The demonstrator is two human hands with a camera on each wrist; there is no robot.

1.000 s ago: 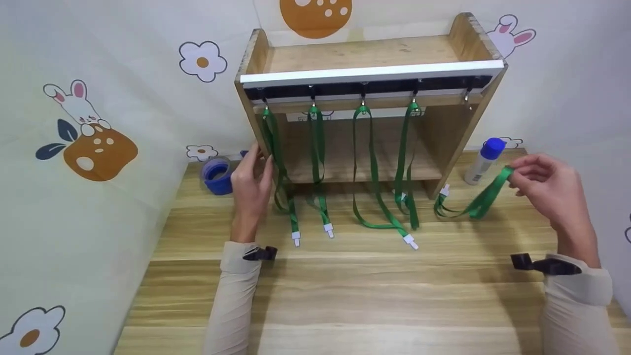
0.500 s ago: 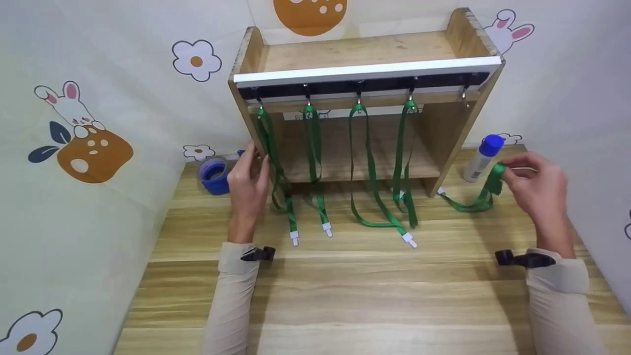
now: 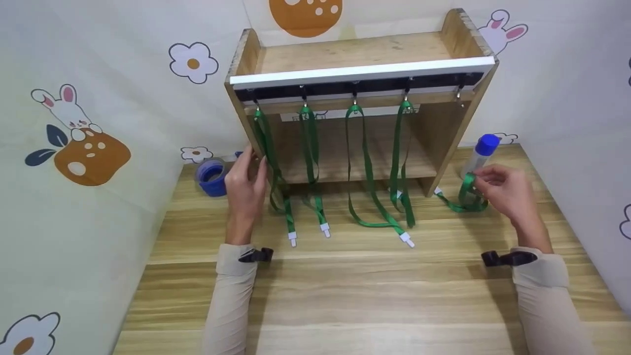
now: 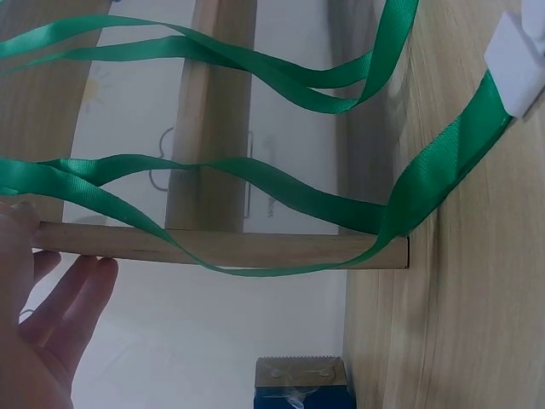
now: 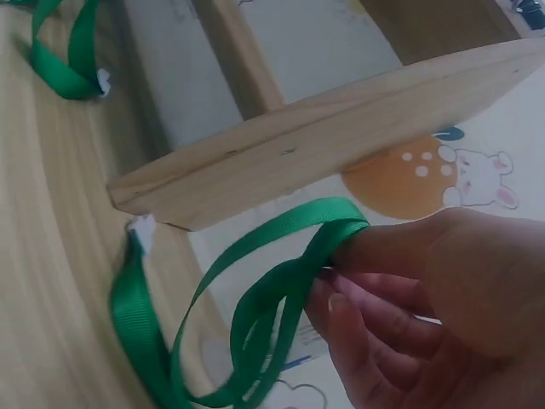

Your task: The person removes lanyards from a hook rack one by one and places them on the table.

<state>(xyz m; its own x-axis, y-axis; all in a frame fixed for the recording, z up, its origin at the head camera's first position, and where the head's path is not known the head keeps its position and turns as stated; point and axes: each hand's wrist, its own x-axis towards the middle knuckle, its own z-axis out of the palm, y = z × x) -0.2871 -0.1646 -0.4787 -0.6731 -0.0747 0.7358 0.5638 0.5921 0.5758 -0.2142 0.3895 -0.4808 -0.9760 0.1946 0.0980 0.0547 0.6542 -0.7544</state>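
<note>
Although the head view takes in the whole wooden rack (image 3: 446, 128), the left wrist view crops the left hand (image 4: 38, 332) to a palm and a few fingers at the frame edge, and the right wrist view shows only part of the right hand (image 5: 426, 298). Five green lanyards are counted: four hang from hooks under the rack's white rail (image 3: 362, 73), and the fifth, the loose lanyard (image 3: 461, 199), lies on the wooden surface (image 3: 345, 291) just right of the rack, its far end rising into the right hand. That hand pinches the folded ribbon between thumb and fingertips. The left hand lies flat and relaxed against the rack's left upright, beside the leftmost hanging lanyard (image 3: 273, 167), gripping nothing. Five hooks are visible; the rightmost hook (image 3: 459, 93) carries no ribbon. One blue-capped bottle (image 3: 480, 155) stands behind the right hand, partly masked by it. One blue tape roll (image 3: 211, 173) sits left of the rack, partly hidden by the left hand.
</note>
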